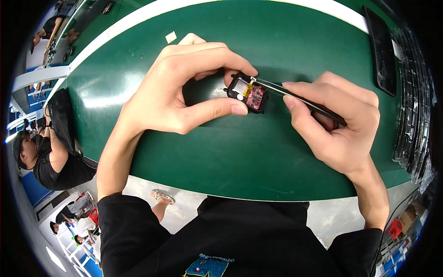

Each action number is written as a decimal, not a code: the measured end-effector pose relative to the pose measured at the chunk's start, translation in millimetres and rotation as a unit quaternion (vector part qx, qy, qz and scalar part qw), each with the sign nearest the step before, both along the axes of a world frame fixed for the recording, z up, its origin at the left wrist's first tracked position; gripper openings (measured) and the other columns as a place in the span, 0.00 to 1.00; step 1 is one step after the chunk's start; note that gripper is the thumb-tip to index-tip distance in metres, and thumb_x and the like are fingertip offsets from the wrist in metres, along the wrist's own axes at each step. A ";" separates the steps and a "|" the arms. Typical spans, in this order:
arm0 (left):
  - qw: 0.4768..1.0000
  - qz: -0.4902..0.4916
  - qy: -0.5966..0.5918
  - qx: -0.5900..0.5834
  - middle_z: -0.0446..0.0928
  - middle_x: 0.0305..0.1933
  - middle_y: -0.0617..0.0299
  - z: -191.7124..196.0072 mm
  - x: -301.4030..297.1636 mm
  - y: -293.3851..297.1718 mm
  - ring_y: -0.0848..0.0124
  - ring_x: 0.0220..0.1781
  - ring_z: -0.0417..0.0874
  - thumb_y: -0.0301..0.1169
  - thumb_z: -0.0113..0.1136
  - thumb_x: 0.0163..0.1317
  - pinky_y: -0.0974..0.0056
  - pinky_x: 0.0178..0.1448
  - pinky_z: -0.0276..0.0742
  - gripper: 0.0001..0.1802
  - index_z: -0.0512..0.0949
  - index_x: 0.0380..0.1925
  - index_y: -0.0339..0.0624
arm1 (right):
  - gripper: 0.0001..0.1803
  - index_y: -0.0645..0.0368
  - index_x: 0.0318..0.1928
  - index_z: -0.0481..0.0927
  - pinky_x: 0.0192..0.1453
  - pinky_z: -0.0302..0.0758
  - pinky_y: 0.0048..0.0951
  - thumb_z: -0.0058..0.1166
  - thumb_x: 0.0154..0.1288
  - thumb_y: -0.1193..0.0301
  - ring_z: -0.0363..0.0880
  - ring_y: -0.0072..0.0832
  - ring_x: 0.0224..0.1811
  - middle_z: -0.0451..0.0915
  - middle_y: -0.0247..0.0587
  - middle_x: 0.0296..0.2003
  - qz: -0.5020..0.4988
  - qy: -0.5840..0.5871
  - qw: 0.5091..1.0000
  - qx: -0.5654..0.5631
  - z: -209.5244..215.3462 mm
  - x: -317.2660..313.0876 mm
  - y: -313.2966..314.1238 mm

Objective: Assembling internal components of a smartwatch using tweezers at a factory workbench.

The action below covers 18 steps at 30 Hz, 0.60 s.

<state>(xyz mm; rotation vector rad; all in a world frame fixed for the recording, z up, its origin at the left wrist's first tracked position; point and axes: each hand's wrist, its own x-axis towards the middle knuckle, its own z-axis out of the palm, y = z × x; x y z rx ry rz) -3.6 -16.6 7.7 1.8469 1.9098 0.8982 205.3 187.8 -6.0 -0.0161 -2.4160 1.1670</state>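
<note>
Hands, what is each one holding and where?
Left hand pinches the small black casing by its edges; right hand grips black tweezers along the shaft.

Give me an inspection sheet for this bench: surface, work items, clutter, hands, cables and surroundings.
Surface: green mat with a white border strip.
Work items: small black open casing with a red circuit board inside, resting on the mat; thin black tweezers, tip at the casing's upper edge.
Clutter: small pale square scrap near the far border; flat black slab and a stack of dark moulded trays at the right.
Hands: left hand pinches the casing; right hand grips the tweezers.
Cables: thin dark cable at the lower right edge.
Surroundings: other people seated at the left.
</note>
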 end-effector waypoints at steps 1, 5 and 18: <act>1.000 0.002 -0.003 0.005 0.87 0.38 0.59 -0.5 0.3 0.1 0.68 0.34 0.76 0.43 0.85 0.51 0.63 0.45 0.67 0.31 0.92 0.53 0.37 | 0.12 0.66 0.46 0.95 0.24 0.54 0.24 0.74 0.60 0.86 0.64 0.12 0.18 0.77 0.30 0.22 0.005 0.016 1.000 0.022 -0.6 0.2 -0.3; 1.000 -0.001 -0.007 0.010 0.87 0.37 0.60 -1.6 0.6 1.4 0.69 0.34 0.75 0.43 0.85 0.51 0.63 0.45 0.66 0.29 0.91 0.51 0.37 | 0.14 0.65 0.45 0.95 0.23 0.53 0.24 0.75 0.58 0.85 0.62 0.13 0.17 0.75 0.28 0.22 -0.004 0.034 0.996 0.081 -1.8 -0.1 -2.6; 1.000 0.018 -0.013 0.003 0.87 0.37 0.61 -2.0 1.6 -0.1 0.70 0.33 0.71 0.43 0.85 0.50 0.63 0.45 0.66 0.30 0.92 0.51 0.38 | 0.13 0.64 0.46 0.95 0.22 0.61 0.25 0.75 0.61 0.85 0.71 0.18 0.18 0.81 0.33 0.23 0.000 0.062 0.993 0.104 -6.5 -0.9 -7.6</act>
